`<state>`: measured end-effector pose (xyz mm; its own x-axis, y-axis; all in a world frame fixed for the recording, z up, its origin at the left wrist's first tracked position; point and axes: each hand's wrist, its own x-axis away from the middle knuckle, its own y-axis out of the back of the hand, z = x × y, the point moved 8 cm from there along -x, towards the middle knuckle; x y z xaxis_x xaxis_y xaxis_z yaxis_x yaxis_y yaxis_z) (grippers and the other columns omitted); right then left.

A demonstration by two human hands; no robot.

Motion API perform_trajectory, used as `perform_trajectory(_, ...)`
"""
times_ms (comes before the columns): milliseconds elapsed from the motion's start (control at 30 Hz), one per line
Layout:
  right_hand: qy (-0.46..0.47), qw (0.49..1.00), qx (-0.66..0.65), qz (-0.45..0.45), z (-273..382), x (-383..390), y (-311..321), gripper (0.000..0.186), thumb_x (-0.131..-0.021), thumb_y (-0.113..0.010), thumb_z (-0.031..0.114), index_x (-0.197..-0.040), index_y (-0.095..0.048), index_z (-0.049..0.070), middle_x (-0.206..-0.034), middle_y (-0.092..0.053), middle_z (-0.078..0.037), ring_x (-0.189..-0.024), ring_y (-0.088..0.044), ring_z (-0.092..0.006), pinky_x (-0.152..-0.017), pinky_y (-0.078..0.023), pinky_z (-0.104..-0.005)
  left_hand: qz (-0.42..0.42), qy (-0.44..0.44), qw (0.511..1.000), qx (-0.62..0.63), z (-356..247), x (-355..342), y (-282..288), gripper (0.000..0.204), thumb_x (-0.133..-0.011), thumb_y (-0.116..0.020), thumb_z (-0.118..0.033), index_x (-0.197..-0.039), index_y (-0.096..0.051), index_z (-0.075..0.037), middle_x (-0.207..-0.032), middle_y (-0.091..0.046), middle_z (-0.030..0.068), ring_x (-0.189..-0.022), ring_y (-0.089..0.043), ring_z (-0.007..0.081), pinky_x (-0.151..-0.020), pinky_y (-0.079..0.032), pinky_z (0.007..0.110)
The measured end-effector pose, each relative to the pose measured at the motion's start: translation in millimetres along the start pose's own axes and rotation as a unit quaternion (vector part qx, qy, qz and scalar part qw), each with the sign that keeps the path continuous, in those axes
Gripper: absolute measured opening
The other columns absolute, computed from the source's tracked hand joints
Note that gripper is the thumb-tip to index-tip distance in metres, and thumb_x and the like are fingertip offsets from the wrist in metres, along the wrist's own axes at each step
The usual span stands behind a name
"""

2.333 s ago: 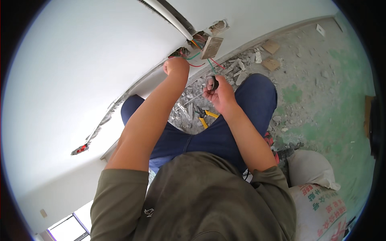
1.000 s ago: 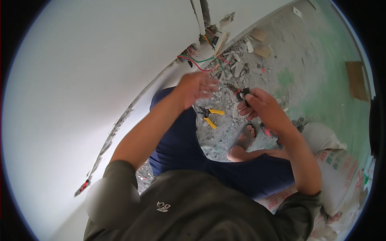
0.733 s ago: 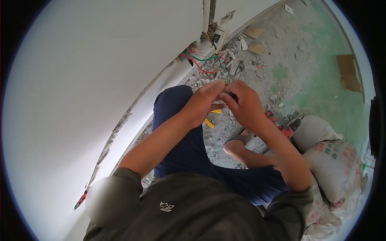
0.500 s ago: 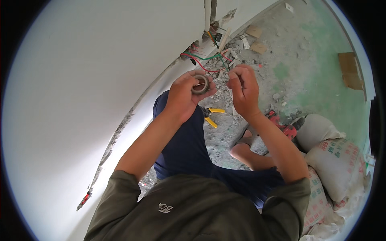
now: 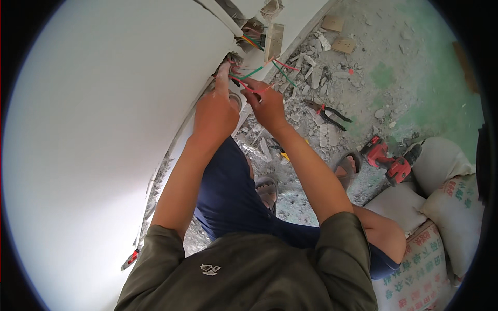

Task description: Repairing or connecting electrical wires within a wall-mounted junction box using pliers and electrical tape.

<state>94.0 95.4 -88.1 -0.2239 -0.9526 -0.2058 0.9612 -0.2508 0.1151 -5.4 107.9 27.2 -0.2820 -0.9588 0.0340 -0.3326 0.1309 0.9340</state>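
My left hand (image 5: 215,114) is partly closed round a roll of tape (image 5: 236,103), its index finger reaching up into a broken wall hole (image 5: 228,59) among wire ends. My right hand (image 5: 265,103) is just right of it, fingers bent and closed near the tape and a looping red wire (image 5: 254,90); what they pinch is unclear. Green wire (image 5: 251,72) runs out of the hole. Above right, a beige socket plate (image 5: 273,42) hangs tilted by a second opening with a white conduit (image 5: 231,26) and coloured wires.
Pliers (image 5: 329,115) lie on rubble (image 5: 316,75) along the wall foot. Yellow-handled tool (image 5: 285,154) is partly hidden by my arm. A red cordless drill (image 5: 386,158) rests by sacks (image 5: 448,223) at the right. A red-handled tool (image 5: 130,258) sticks from the wall groove, lower left.
Both hands have moved up and left to the wall hole, taking the tape along. The pliers that my right hand held a second ago now lie on the rubble.
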Motion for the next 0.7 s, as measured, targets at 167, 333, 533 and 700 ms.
perform_trajectory(167, 0.098, 0.990, 0.101, -0.004, 21.0, -1.7, -3.2, 0.041, -0.081, -0.068, 0.012, -0.120, -0.060, 0.020, -0.082, -0.067, -0.007, -0.068, -0.066, -0.0250, -0.057, -0.051, -0.0344, -0.012, -0.033, 0.997, -0.075, 6.1, -3.4, -6.7, 0.050, -0.078, -0.050, -0.003, -0.127, -0.043, -0.004, -0.079, -0.065, 0.0224, -0.071, -0.062, 0.0417, -0.068, -0.048, 0.050)
perform_trajectory(333, 0.146, 0.980, 0.132, 0.014, 29.8, -9.9, -5.2, 0.043, -0.081, -0.062, 0.005, -0.121, -0.061, 0.018, -0.077, -0.068, -0.006, -0.065, -0.066, -0.0201, -0.054, -0.052, -0.0304, 0.025, 0.008, 0.999, -0.036, 10.7, 7.7, -8.2, 0.047, -0.076, -0.050, -0.002, -0.123, -0.048, -0.008, -0.080, -0.064, 0.0227, -0.072, -0.063, 0.0405, -0.067, -0.048, 0.050)
perform_trajectory(533, 0.153, 0.986, 0.061, 0.035, 36.2, -29.4, -7.0, 0.034, -0.080, -0.063, 0.007, -0.112, -0.062, 0.019, -0.068, -0.064, -0.004, -0.059, -0.064, -0.0210, -0.048, -0.048, -0.0330, -0.025, -0.009, 1.000, 0.002, 18.7, 11.8, -4.9, 0.045, -0.076, -0.050, -0.002, -0.120, -0.052, -0.012, -0.080, -0.064, 0.0196, -0.071, -0.063, 0.0384, -0.067, -0.049, 0.049)
perform_trajectory(700, 0.173, 0.975, 0.134, 0.029, 51.2, -38.8, -11.3, 0.025, -0.086, -0.059, 0.009, -0.110, -0.062, 0.016, -0.066, -0.064, -0.008, -0.055, -0.063, -0.0236, -0.049, -0.048, -0.0339, -0.014, -0.016, 0.999, -0.048, 16.6, 14.0, -8.3, 0.042, -0.078, -0.054, -0.002, -0.119, -0.053, -0.011, -0.083, -0.065, 0.0176, -0.072, -0.064, 0.0364, -0.066, -0.051, 0.047)
